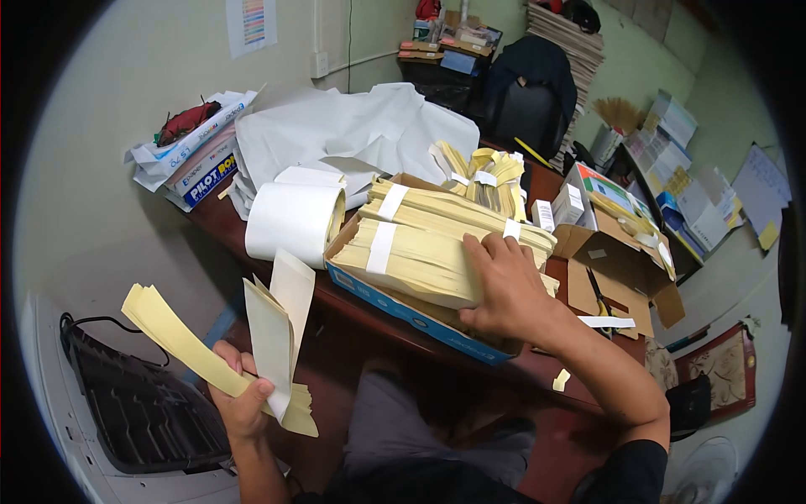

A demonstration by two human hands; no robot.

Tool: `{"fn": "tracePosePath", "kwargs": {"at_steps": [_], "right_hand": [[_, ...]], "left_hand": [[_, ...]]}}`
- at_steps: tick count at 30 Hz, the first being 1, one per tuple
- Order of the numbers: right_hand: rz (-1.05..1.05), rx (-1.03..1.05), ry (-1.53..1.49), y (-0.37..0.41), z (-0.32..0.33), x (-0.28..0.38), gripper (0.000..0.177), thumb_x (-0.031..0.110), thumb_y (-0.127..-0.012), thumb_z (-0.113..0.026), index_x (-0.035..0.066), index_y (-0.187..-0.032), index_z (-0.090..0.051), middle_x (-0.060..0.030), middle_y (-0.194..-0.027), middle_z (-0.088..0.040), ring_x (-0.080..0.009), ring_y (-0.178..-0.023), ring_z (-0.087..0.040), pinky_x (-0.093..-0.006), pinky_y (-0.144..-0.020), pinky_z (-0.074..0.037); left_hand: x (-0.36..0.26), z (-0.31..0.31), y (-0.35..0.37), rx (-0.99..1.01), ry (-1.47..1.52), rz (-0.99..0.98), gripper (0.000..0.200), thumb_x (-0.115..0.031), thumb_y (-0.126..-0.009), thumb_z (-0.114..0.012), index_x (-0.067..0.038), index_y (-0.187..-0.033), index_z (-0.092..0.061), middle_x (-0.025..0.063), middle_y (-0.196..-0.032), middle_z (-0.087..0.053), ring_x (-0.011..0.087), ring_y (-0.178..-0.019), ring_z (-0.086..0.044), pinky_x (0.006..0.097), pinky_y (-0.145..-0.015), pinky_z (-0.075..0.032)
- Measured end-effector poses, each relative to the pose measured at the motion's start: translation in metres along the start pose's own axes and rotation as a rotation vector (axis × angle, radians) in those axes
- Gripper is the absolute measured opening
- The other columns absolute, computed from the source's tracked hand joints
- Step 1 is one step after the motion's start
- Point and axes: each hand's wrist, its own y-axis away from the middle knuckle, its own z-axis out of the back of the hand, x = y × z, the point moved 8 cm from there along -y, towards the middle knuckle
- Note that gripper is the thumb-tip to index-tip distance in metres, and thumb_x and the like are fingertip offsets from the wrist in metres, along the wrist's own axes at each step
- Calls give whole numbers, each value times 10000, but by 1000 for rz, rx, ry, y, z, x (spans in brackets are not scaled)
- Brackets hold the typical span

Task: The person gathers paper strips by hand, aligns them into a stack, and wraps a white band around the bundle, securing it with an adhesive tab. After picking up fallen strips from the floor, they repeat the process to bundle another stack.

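My left hand (pixel 239 391) is closed around a bundle of yellow paper strips (pixel 180 340), with folded white paper (pixel 273 336) held against it. To the right, my right hand (pixel 512 286) rests on banded stacks of yellow strips (pixel 428 265), thumb at their near side and fingers over the top. The stacks lie in a blue cardboard box (pixel 403 315) at the desk's near edge, with white paper bands around them. Whether the right fingers grip any strips is hard to make out.
A white paper roll (pixel 290 223) stands left of the box, before crumpled white sheets (pixel 353 126). Behind lie more banded strips (pixel 495 181). Scissors (pixel 600 298) and an open brown carton (pixel 621 260) are at the right. A small yellow scrap (pixel 561 380) lies near the desk edge.
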Motion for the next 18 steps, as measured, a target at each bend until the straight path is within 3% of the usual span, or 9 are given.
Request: {"fn": "tracePosePath", "kwargs": {"at_steps": [5,8,11,13,15,18], "right_hand": [[32,-32,-160,-8,-4,-6,651,196,-629,-864,-56,-1144,-557,-250,-1101,-555,-422,-1046,-566,-530,-938,-476],[107,-140,-174,-10,11,-7,686,184,-594,-875,-63,-1150,-558,-257,-1110,-555,-437,-1053,-568,-509,-921,-499],[74,-180,-166,-13,35,-22,799,182,-574,-895,-56,-1262,-564,-218,-1144,-567,-393,-1089,-596,-443,-955,-517],[66,-220,-198,-17,56,-37,822,200,-540,-915,-53,-1251,-592,-187,-1121,-581,-355,-1070,-615,-417,-956,-524],[-54,-175,-258,-23,76,-51,821,222,-522,-932,-55,-1227,-616,-185,-1152,-636,-329,-1081,-641,-384,-981,-515],[-167,-174,-266,-36,84,-68,868,283,-533,-929,-96,-1256,-632,-234,-1205,-650,-366,-1112,-657,-404,-999,-529]], "left_hand": [[5,-1,-1,23,32,0,567,-129,-817,-896,-135,-1062,-385,0,-910,-528,93,-832,-553,219,-776,-452],[4,1,1,26,-3,-24,568,-170,-822,-902,-134,-1056,-386,-4,-909,-510,94,-834,-542,221,-780,-446],[-2,6,2,3,-55,-34,572,-205,-827,-908,-134,-1046,-385,-8,-906,-489,98,-848,-531,226,-795,-442],[-2,11,3,5,-64,-41,573,-217,-829,-910,-134,-1040,-384,-9,-915,-476,101,-867,-523,229,-810,-440],[1,13,3,1,-59,-21,570,-216,-831,-907,-134,-1043,-385,-9,-928,-470,101,-884,-515,232,-822,-438],[4,9,0,0,-44,-3,564,-210,-833,-906,-136,-1044,-388,-14,-939,-456,100,-898,-504,231,-826,-431]]}}
